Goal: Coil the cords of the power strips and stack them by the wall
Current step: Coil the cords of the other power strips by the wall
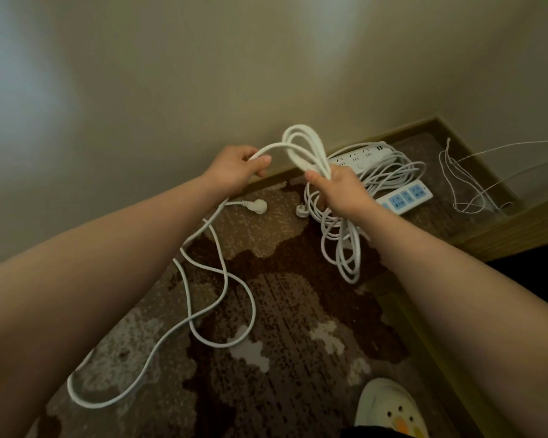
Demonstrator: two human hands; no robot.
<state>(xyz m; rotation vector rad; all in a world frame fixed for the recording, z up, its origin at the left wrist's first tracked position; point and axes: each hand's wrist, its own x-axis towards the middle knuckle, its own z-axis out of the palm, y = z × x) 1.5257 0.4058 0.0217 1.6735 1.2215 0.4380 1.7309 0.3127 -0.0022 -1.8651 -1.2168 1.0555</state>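
Observation:
My right hand (pixel 340 188) grips a bundle of white cord loops (pixel 304 147) that stick up above the fist and hang down below it (pixel 342 248). My left hand (pixel 244 167) pinches the same white cord a little to the left. From there the loose cord (pixel 222 279) trails down in wide curves over the carpet. A white plug (pixel 258 204) lies on the floor under my left hand, and a second plug (pixel 301 210) lies beside it. By the wall lie a white power strip (pixel 361 154) and a blue-socketed power strip (pixel 407 197) with coiled cord (pixel 393 172) between them.
A wooden skirting (pixel 408 128) runs along the beige wall. Thin white wires (pixel 465 188) hang in the right corner. A wooden furniture edge (pixel 519 226) borders the right side. My slipper (pixel 389 409) shows at the bottom on the patterned brown carpet (pixel 298 311).

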